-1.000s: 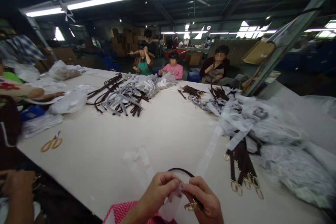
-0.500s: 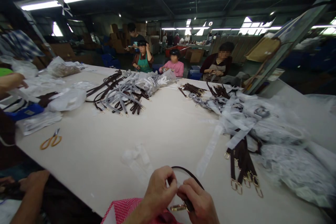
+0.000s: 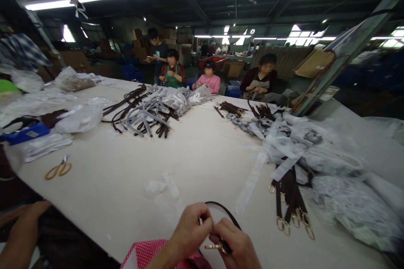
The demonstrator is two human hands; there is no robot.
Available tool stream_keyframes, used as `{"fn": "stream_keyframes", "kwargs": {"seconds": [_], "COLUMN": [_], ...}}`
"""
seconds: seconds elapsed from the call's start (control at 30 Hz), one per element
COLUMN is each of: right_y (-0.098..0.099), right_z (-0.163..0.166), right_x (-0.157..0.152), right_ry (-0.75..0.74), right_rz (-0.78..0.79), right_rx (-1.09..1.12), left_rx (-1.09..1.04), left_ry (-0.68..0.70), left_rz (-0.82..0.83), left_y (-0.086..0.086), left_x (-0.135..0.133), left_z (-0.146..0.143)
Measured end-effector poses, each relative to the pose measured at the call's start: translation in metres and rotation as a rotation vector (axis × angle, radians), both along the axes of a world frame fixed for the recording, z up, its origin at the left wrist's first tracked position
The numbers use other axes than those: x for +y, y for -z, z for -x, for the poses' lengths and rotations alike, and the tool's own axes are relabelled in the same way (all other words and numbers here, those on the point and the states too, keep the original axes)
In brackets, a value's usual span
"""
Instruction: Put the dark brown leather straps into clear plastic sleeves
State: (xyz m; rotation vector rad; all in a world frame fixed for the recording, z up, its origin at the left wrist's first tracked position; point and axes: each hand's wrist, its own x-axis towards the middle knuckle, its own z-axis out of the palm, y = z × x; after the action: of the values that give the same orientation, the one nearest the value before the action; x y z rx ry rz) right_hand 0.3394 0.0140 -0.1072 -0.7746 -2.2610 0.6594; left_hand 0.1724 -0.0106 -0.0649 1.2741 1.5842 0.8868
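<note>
Low in the head view, my left hand [image 3: 195,223] and my right hand [image 3: 235,241] are close together, fingertips nearly touching. A thin dark brown strap [image 3: 222,207] arches behind them from one hand to the other. My right hand is closed around the strap near its end, where a gold-coloured metal clasp [image 3: 213,246] sticks out to the left. Thumb and index finger of my left hand are pinched by the strap; the exact grip point is hidden. Red-and-white checked cloth [image 3: 143,252] lies under my left forearm.
Dark straps with gold clips [image 3: 292,197] and plastic bags [image 3: 353,206] lie on the right. A strap pile [image 3: 148,111] lies farther back. Orange-handled scissors [image 3: 59,169] rest at left, above a co-worker's arm [image 3: 23,229]. Clear film strips [image 3: 252,183] lie on the white table [image 3: 120,185].
The clasp has turned slightly in my right hand; both hands stay nearly in place. A co-worker's hand at upper left has left view. A person across the table has lowered a raised hand.
</note>
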Motion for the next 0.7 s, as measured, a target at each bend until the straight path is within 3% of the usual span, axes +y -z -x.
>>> {"fn": "stream_keyframes", "kwargs": {"seconds": [0.1, 0.2, 0.33, 0.43, 0.53, 0.7], "right_y": [-0.005, -0.006, 0.001, 0.005, 0.004, -0.005], "right_z": [0.000, -0.002, -0.003, -0.003, 0.001, 0.007], "right_x": [-0.002, -0.002, 0.001, 0.005, 0.008, 0.007], "right_ry": [0.053, 0.167, 0.197, 0.214, 0.291, 0.287], "right_rz": [0.158, 0.350, 0.627, 0.815, 0.903, 0.930], "right_rx": [0.140, 0.206, 0.305, 0.344, 0.339, 0.395], "left_rx": [-0.294, -0.318, -0.120, 0.247, 0.532, 0.477], "left_ry": [0.168, 0.273, 0.214, 0.201, 0.212, 0.174], "left_rz": [0.059, 0.102, -0.041, -0.134, -0.206, -0.279], "left_y": [-0.002, -0.004, 0.003, 0.019, 0.035, 0.042], "left_x": [-0.003, -0.007, -0.015, -0.019, -0.020, -0.011], "left_z": [0.010, 0.014, 0.005, -0.006, -0.017, -0.028]}}
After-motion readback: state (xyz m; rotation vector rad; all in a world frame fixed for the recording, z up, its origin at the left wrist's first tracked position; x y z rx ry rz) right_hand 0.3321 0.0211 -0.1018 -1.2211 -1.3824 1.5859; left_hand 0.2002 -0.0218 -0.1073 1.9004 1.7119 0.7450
